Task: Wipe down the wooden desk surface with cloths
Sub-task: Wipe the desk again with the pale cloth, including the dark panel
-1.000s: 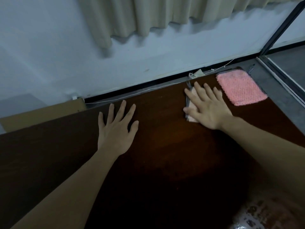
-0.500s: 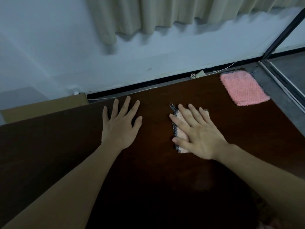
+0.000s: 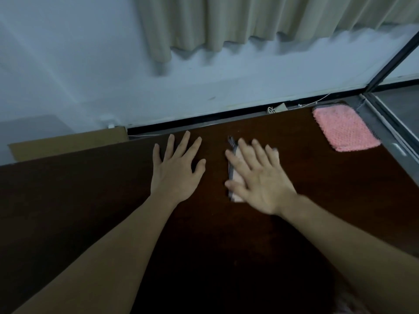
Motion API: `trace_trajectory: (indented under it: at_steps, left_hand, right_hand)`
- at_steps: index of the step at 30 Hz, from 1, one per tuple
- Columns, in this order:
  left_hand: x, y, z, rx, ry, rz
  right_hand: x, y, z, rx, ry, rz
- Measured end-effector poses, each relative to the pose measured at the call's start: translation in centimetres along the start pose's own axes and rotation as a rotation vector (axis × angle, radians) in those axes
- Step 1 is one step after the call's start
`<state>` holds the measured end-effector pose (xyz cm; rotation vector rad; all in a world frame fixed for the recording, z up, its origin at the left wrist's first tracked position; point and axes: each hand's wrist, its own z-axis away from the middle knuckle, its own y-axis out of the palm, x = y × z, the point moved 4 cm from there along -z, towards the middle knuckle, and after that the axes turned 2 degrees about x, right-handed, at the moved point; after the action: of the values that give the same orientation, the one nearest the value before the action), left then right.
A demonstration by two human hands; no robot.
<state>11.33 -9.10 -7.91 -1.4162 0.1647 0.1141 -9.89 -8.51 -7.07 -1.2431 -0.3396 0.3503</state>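
So the small pale cloth (image 3: 235,175) sits mid-surface (image 3: 317,200) under the right hand (image 3: 260,180), fingers (image 3: 246,150) spread flat, pressing on it. It's slid left from the pink cloth (image 3: 344,129) over the last second and now lies near the left hand (image 3: 175,172), which has stayed flat, fingers splayed wide, holding nothing.

You have two cloths on one bench (image 3: 260,257): a pale cloth (image 3: 235,197) at 12 o'clock, a pink cloth (image 3: 344,130) at 2 o'clock.

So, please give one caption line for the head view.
Right hand presses a cloth flat on the wooden desk; left hand rests beside.
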Motion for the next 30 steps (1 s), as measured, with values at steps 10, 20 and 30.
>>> trace_trajectory:
  at_steps: [10, 20, 30]
  left_hand:
    - [4.9, -2.5, 2.7, -0.053, -0.037, 0.111]
    - [12.4, -2.0, 6.0, 0.040, -0.165, 0.022]
    - [12.5, -1.6, 5.9, -0.002, -0.157, -0.002]
  right_hand:
    - [-1.8, -1.4, -5.2, -0.021, 0.100, 0.040]
    - [8.1, 0.0, -0.4, 0.006, -0.104, -0.002]
    - [4.1, -1.8, -8.6, -0.035, 0.081, 0.024]
